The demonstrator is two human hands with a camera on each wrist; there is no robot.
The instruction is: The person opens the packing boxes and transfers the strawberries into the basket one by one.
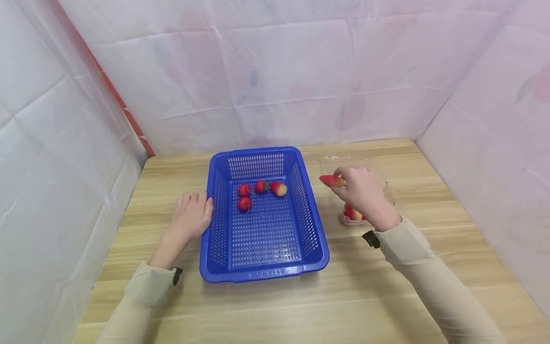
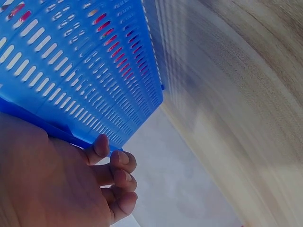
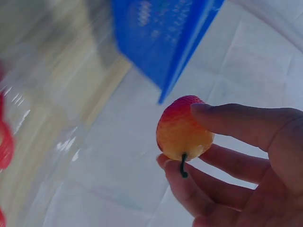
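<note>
In the head view my right hand [image 1: 363,191] pinches a red-and-yellow toy strawberry [image 1: 331,181] above a clear plastic box, to the right of the blue basket [image 1: 263,274]. The right wrist view shows this strawberry [image 3: 182,130] between thumb and fingers, its dark green stem pointing down. My left hand [image 1: 193,212] is at the basket's left rim, thumb against it, fingers loosely curled outside. Inside the basket lie two red cherries [image 1: 244,190] with thin stems, a red fruit with a green leaf [image 1: 261,186] and another red-and-yellow strawberry [image 1: 278,189].
The clear plastic box [image 1: 353,222] holds more red fruit, partly hidden under my right hand; its transparent lid [image 1: 339,159] stands open behind. A wooden table [image 1: 275,310] carries everything. Pale sheets [image 1: 279,81] hang along the back and both sides.
</note>
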